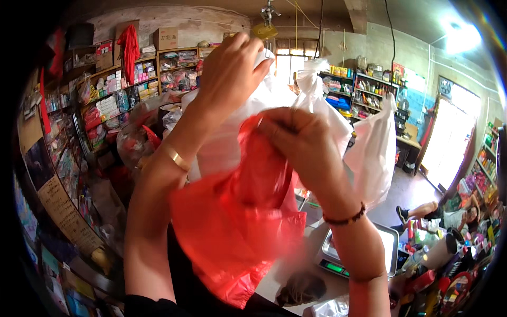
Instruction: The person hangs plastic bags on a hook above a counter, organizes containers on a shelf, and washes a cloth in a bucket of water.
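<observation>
A red plastic bag (233,222) hangs from my right hand (303,136), which pinches its gathered top. The bag's lower part is spread out and partly blurred. Higher up and further left, my left hand (231,69) is raised at the top of hanging white plastic bags (222,142). Its fingers curl over beside a small hook; whether they grip the white plastic is hidden. More white bags (374,150) hang to the right of my hands. Under my right forearm stands a digital scale (332,267) with a metal tray and a lit green display.
Packed shelves (115,107) line the left and back walls. A dark brown object (301,289) lies on the table near me. Bottles and packages crowd the right side (427,257). Beyond them, a person (455,216) reclines near the open doorway (447,138).
</observation>
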A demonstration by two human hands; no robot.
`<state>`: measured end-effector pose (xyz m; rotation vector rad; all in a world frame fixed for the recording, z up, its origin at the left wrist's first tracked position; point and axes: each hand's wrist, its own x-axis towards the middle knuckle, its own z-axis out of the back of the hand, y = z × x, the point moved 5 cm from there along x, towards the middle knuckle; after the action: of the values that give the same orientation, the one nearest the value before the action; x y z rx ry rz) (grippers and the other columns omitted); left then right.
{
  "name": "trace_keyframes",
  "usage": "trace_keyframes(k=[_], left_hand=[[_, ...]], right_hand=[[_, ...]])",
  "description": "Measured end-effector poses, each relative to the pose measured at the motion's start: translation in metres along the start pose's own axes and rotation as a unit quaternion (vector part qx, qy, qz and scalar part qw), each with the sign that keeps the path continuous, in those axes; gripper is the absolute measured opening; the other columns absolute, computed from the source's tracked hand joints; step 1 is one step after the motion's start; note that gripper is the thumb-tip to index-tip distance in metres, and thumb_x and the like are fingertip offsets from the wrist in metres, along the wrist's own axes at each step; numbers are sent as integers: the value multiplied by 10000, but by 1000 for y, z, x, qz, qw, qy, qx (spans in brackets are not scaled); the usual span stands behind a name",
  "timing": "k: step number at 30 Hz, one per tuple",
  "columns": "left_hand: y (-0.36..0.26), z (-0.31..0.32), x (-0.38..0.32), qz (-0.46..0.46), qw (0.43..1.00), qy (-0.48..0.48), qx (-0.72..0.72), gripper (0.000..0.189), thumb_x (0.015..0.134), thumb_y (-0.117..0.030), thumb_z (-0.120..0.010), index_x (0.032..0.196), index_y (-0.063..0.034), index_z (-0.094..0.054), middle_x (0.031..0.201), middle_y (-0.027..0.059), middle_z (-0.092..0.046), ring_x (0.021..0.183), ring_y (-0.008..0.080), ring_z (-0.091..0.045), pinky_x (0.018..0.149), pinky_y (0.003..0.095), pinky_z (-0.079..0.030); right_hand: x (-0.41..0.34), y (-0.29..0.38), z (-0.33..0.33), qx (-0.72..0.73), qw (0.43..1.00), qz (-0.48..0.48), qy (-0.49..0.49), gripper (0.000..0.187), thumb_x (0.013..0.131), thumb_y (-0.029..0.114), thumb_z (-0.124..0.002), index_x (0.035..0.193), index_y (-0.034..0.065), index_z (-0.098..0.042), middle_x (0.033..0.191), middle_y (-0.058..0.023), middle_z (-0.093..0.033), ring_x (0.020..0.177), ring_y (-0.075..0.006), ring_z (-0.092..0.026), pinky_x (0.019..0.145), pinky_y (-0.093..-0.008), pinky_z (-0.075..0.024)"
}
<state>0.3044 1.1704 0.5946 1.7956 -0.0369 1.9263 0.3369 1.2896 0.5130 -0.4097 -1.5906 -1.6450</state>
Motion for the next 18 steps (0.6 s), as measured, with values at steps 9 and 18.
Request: trace_keyframes(k=[9, 18], left_hand=[[27, -69, 19, 22, 998, -26, 59, 309, 758, -311, -655, 806, -33, -528, 830, 113, -575, 705, 287, -607, 580, 370, -500], [38, -94, 29, 93, 995, -13, 26, 244, 752, -228, -638, 790, -12, -530, 801, 153, -592, 712, 328, -599, 613, 393, -493]], right_hand=[[66, -21, 34, -4, 997, 33, -65, 178, 831, 98, -594, 900, -60, -638, 713, -21, -617, 598, -48, -504, 518, -196, -418], [93, -56, 40, 1, 998, -15, -63, 176, 831, 102, -586, 905, -45, -651, 727, -25, -621, 617, -58, -513, 539, -212, -434]])
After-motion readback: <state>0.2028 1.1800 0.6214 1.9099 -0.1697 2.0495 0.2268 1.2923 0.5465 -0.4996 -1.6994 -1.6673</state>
